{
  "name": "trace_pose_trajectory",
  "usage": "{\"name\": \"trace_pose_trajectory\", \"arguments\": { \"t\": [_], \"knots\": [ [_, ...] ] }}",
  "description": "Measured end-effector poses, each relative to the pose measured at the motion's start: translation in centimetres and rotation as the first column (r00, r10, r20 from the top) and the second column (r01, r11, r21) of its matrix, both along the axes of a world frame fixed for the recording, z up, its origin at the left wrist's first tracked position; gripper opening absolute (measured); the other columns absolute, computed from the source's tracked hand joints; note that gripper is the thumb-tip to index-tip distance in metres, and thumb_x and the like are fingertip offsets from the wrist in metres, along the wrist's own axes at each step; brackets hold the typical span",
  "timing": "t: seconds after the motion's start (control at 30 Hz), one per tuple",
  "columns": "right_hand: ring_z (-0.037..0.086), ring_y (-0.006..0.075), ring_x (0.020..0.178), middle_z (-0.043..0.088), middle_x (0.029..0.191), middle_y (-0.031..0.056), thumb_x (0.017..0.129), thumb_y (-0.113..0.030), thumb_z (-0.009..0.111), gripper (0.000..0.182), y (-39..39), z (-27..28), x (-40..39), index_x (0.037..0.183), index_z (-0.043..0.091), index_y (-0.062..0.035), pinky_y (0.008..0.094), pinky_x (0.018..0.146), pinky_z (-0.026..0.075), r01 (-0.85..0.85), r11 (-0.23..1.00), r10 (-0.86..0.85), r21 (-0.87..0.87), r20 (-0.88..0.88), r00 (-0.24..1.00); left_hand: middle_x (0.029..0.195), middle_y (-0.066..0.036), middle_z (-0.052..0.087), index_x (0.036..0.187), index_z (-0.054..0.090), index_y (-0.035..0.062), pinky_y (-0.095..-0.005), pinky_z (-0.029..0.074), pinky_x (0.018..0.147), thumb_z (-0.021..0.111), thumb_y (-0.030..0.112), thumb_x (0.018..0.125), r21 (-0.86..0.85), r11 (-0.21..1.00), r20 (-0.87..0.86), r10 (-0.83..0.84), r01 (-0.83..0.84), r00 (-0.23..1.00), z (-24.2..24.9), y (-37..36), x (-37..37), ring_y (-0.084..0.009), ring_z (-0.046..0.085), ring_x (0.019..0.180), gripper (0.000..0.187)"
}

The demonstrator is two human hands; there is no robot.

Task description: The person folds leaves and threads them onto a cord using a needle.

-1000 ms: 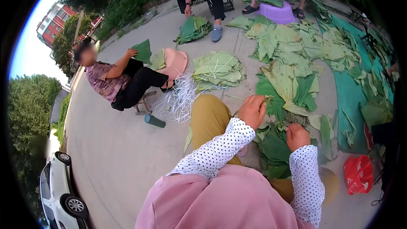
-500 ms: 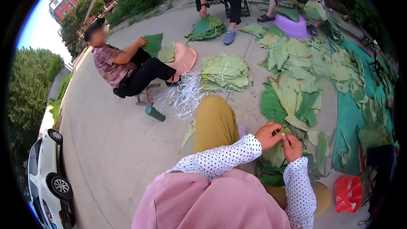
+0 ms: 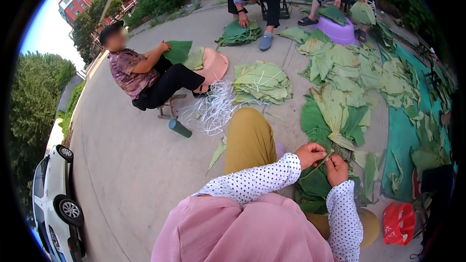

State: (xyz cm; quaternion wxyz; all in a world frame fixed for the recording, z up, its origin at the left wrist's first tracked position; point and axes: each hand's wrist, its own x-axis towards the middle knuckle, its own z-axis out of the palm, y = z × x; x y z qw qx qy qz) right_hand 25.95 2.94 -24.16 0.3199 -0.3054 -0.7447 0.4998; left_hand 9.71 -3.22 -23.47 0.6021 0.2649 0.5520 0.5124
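My left hand [image 3: 310, 155] and my right hand [image 3: 336, 170] are close together, each with fingers pinched on a thin leaf stem [image 3: 318, 166]. Below and between them hangs a dark green leaf [image 3: 314, 187], partly hidden by my hands and sleeve. Just beyond my hands lies a fan of large leaves, pale yellow-green [image 3: 331, 111] in the middle and darker at the sides. A tied stack of leaves [image 3: 262, 83] rests on the pavement further forward, beside a tangle of white string [image 3: 213, 109].
A seated person [image 3: 128, 65] at the left holds a leaf near a pink basin [image 3: 213, 65]. Two more people sit at the top, one beside a purple tub [image 3: 337, 31]. A green bottle [image 3: 180, 128], a red bag [image 3: 398, 223] and a white car [image 3: 53, 199] are also around.
The leaf at my hands has turned, and its stem now shows between my fingers. The person at the top centre has lowered a hand to the leaf pile. The view has shifted slightly.
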Motion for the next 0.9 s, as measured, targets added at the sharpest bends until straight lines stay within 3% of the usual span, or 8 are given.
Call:
{"name": "trace_pose_trajectory", "arguments": {
  "t": [0.2, 0.3, 0.37, 0.4, 0.47, 0.57, 0.73, 0.9],
  "knots": [
    [0.052, 0.0091, 0.072, 0.058, 0.081, 0.0036, 0.089, -0.005, 0.059, 0.009, 0.0, 0.9, -0.1, 0.082, 0.060, 0.0000, 0.0247, 0.062, 0.041, -0.017, 0.997, 0.016, 0.075, 0.008, 1.000, 0.083, -0.002, 0.061, 0.091, 0.059, 0.0065, -0.0250, 0.048, 0.060, 0.066, 0.019, 0.087, 0.021, 0.999, -0.049, 0.038, -0.037, 0.998, -0.1, -0.4, 0.2, -0.0102, 0.056, 0.071, 0.015],
    [0.056, 0.0156, 0.072, 0.058, 0.081, 0.0069, 0.086, -0.007, 0.061, 0.007, 0.1, 0.7, -0.3, 0.088, 0.063, -0.0005, 0.0283, 0.063, 0.044, 0.035, 0.881, -0.081, 0.473, 0.077, 0.994, 0.080, -0.001, 0.060, 0.090, 0.058, 0.0060, -0.0250, 0.047, 0.056, 0.064, 0.017, 0.087, 0.036, 0.997, -0.176, 0.078, -0.073, 0.981, 0.3, -0.4, 0.4, -0.0092, 0.055, 0.070, 0.014],
    [0.057, 0.0126, 0.075, 0.060, 0.086, 0.0051, 0.089, -0.014, 0.060, 0.018, -0.5, 0.6, -0.5, 0.101, 0.060, -0.0003, 0.0254, 0.063, 0.046, 0.103, 0.992, -0.106, -0.077, -0.033, 0.994, 0.078, 0.000, 0.058, 0.089, 0.056, 0.0055, -0.0249, 0.047, 0.055, 0.063, 0.016, 0.086, 0.044, 0.991, -0.188, 0.134, -0.128, 0.973, 0.5, -0.4, 0.4, -0.0089, 0.055, 0.070, 0.013],
    [0.057, 0.0126, 0.075, 0.060, 0.086, 0.0051, 0.089, -0.014, 0.060, 0.018, -0.6, 1.2, -0.5, 0.101, 0.060, -0.0003, 0.0254, 0.063, 0.046, 0.102, 0.992, -0.105, -0.078, -0.032, 0.994, 0.078, 0.000, 0.058, 0.089, 0.056, 0.0055, -0.0249, 0.047, 0.055, 0.063, 0.016, 0.086, 0.043, 0.991, -0.187, 0.135, -0.129, 0.973, 0.9, -0.5, 0.5, -0.0089, 0.055, 0.070, 0.013],
    [0.058, 0.0102, 0.078, 0.061, 0.092, 0.0051, 0.093, -0.019, 0.057, 0.028, -0.6, 2.6, -0.4, 0.114, 0.053, -0.0001, 0.0234, 0.062, 0.047, -0.009, 0.877, -0.050, -0.480, -0.109, 0.993, 0.078, 0.000, 0.058, 0.089, 0.055, 0.0053, -0.0246, 0.046, 0.057, 0.063, 0.015, 0.086, 0.040, 0.996, -0.299, 0.085, -0.076, 0.950, 1.8, -0.8, 0.5, -0.0086, 0.054, 0.070, 0.013],
    [0.058, 0.0106, 0.077, 0.061, 0.094, 0.0062, 0.095, -0.020, 0.053, 0.030, -0.5, 2.1, -0.4, 0.119, 0.051, -0.0013, 0.0231, 0.059, 0.048, -0.033, 0.899, 0.002, -0.437, -0.072, 0.997, 0.077, 0.000, 0.058, 0.088, 0.054, 0.0054, -0.0243, 0.045, 0.058, 0.064, 0.014, 0.086, 0.227, 0.973, -0.412, 0.130, -0.036, 0.902, -0.5, -0.6, 1.0, -0.0074, 0.053, 0.070, 0.013],
    [0.059, 0.0115, 0.073, 0.060, 0.096, 0.0080, 0.096, -0.014, 0.048, 0.027, -0.2, 0.6, -0.1, 0.119, 0.051, -0.0013, 0.0243, 0.055, 0.050, 0.004, 0.914, -0.037, -0.407, -0.074, 0.997, 0.078, -0.001, 0.059, 0.090, 0.054, 0.0055, -0.0243, 0.047, 0.063, 0.063, 0.015, 0.087, 0.141, 0.990, -0.385, 0.067, -0.013, 0.920, 0.9, -0.7, 0.4, -0.0076, 0.055, 0.073, 0.013],
    [0.060, 0.0130, 0.072, 0.060, 0.098, 0.0093, 0.095, -0.007, 0.041, 0.028, 0.3, -1.6, 0.9, 0.121, 0.051, -0.0061, 0.0252, 0.053, 0.051, 0.079, 0.932, -0.088, -0.355, -0.009, 0.996, 0.091, -0.004, 0.060, 0.097, 0.050, 0.0064, -0.0281, 0.052, 0.069, 0.057, 0.015, 0.092, 0.164, 0.982, -0.098, 0.112, -0.095, 0.989, 2.2, -0.1, -0.3, -0.0129, 0.061, 0.085, 0.013]
  ]
}}
